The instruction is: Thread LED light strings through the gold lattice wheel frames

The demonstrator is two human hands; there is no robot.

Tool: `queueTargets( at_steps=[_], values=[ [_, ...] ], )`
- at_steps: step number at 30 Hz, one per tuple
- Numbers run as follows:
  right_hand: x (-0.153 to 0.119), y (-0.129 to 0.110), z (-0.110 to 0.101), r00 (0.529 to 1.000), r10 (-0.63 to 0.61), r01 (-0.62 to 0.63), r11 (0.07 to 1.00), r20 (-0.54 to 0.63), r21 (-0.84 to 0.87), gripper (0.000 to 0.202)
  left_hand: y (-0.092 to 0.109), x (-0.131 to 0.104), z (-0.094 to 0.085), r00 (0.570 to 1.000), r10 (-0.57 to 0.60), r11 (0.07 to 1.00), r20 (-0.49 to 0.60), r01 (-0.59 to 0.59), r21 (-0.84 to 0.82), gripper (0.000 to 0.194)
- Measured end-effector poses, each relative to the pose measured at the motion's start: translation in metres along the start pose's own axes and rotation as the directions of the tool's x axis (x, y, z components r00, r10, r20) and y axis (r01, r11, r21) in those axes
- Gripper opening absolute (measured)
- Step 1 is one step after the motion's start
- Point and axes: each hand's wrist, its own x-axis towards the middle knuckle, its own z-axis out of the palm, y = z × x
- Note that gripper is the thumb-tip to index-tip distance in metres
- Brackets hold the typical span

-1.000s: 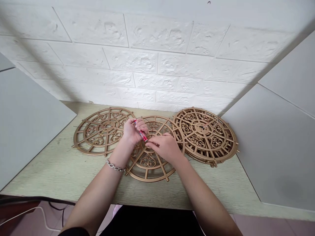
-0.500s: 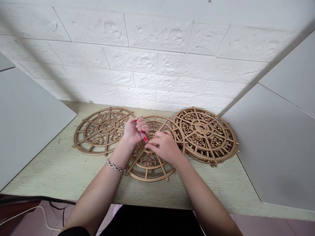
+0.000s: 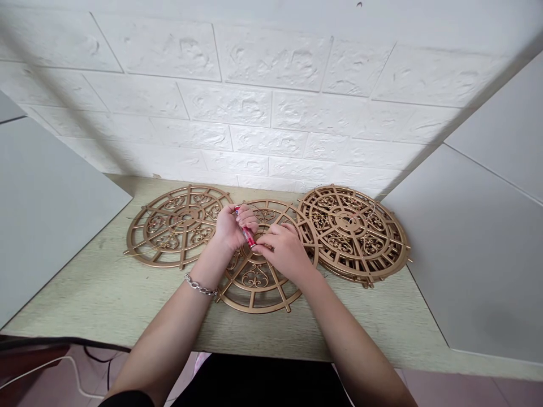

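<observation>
A slim red tube with printed markings slants across the palm of my left hand, and the fingers are wrapped round it. My right hand is closed in a pinch, its thumb tip at the tube's lower end. What its fingers hold is hidden, though a thin dark strand shows close by. Both hands are above the middle gold openwork disc, which has spokes, rings and heart-shaped scrolls and lies flat on the table.
Another gold disc lies at left, with thin wires across it. Several more form a stack at right, touching the middle one. The pale green table meets a white brick-pattern wall; grey panels flank it. Cables run at lower left.
The right thumb has come in to the lower end of the red tube, and the tube has turned slightly. The dark strand shows less. The discs have stayed in place.
</observation>
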Motion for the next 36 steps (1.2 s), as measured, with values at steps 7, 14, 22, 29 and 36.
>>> queueTargets(
  at_steps=[7, 14, 22, 29, 36],
  values=[
    [0.001, -0.001, -0.001, 0.996, 0.01, -0.005, 0.998, 0.085, -0.06, 0.015, -0.003, 0.004, -0.004, 1.0, -0.002, 1.0, -0.018, 0.003, 0.026, 0.025],
    [0.001, 0.001, 0.0, 0.997, -0.02, 0.029, 0.99, 0.07, -0.139, 0.014, -0.004, 0.005, -0.004, 0.999, 0.037, 0.999, -0.03, -0.036, 0.031, 0.024],
    [-0.001, 0.0, 0.003, 0.999, -0.044, 0.046, 0.983, 0.016, -0.178, 0.017, -0.004, 0.004, -0.002, 0.999, 0.034, 0.999, -0.043, -0.032, 0.031, 0.025],
    [-0.002, 0.001, 0.003, 1.0, -0.022, 0.021, 0.988, -0.005, -0.156, 0.016, -0.003, 0.003, 0.0, 0.999, 0.042, 0.999, -0.032, -0.041, 0.027, 0.025],
    [0.001, 0.006, -0.013, 0.994, 0.107, -0.107, 0.994, -0.02, -0.026, 0.017, 0.011, 0.002, -0.004, 0.998, 0.061, 0.998, -0.02, -0.061, 0.003, 0.022]
  ],
)
